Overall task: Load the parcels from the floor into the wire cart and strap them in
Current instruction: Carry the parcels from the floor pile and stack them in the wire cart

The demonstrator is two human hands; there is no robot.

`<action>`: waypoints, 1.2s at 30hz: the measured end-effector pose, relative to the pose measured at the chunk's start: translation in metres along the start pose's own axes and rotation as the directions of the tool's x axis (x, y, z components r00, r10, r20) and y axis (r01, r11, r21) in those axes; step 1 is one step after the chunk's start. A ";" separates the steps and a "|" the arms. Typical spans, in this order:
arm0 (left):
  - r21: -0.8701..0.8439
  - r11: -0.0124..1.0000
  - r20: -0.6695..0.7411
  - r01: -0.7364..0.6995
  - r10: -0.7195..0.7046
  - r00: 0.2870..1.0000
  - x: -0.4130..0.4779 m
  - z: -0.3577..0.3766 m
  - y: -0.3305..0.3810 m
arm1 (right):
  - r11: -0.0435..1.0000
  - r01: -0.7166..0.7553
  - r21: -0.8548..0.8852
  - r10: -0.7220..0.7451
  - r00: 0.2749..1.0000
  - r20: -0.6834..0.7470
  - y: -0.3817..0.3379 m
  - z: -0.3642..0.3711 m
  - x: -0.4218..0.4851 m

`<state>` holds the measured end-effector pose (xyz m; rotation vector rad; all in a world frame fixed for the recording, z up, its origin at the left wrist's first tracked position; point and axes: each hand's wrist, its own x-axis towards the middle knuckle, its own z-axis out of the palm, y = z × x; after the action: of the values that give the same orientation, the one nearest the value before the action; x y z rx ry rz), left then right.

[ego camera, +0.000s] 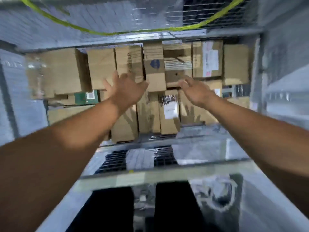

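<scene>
Both hands reach into the wire cart (167, 173): left hand (125, 91) spread wide, right hand (195, 92) loosely open, neither gripping anything. Cardboard parcels (207, 59) sit stacked against the cart's back. White labels show, too blurred to read. A yellow-green strap (103, 32) sags above.

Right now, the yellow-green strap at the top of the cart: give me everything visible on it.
The yellow-green strap is a thin flat band, woven-looking though motion blur hides its texture. It hangs slack in a shallow curve across the back of the wire cart, dropping from both upper corners to its lowest point just above the top row of cardboard parcels. Its ends run out of frame; no buckle shows. It is not drawn tight, and neither hand touches it.
</scene>
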<state>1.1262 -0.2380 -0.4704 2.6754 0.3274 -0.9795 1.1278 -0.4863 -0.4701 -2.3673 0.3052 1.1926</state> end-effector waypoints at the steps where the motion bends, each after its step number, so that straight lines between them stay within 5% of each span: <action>1: 0.041 0.998 0.082 -0.045 0.041 0.996 -0.022 -0.016 0.006 | 1.000 -0.025 -0.008 0.025 1.000 0.002 0.005 -0.009 -0.030; 6: -0.032 0.942 0.057 -0.335 0.336 0.940 -0.150 -0.073 0.050 | 0.980 -0.170 0.108 0.191 0.954 -0.233 0.038 -0.033 -0.194; 11: 0.055 0.776 0.127 -0.629 0.619 0.775 -0.252 -0.092 0.084 | 0.939 -0.248 0.237 0.331 0.840 -0.429 0.052 0.008 -0.371; 15: 0.156 0.539 0.265 -0.828 0.784 0.561 -0.330 -0.089 0.106 | 0.846 -0.376 0.379 0.528 0.696 -0.487 0.073 0.059 -0.495; 19: 0.224 0.271 0.397 -0.936 0.852 0.341 -0.406 -0.062 0.146 | 0.723 -0.345 0.598 0.681 0.499 -0.536 0.094 0.113 -0.576; 26: 0.171 -0.089 0.567 -0.981 0.824 0.024 -0.561 0.035 0.189 | 0.377 -0.212 0.902 0.913 0.250 -0.323 0.139 0.226 -0.666; 30: 0.127 -0.243 0.681 -0.962 0.726 -0.094 -0.642 0.096 0.188 | 0.173 -0.134 0.976 0.982 0.100 -0.160 0.160 0.304 -0.718; 36: -0.001 -0.382 0.795 -0.924 0.561 -0.232 -0.736 0.187 0.156 | -0.085 0.019 0.996 0.996 -0.035 0.086 0.163 0.404 -0.778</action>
<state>0.5136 -0.5321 -0.0974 1.5993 -2.4718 -1.0518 0.3173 -0.4341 -0.1037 -1.1708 2.2735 -0.4207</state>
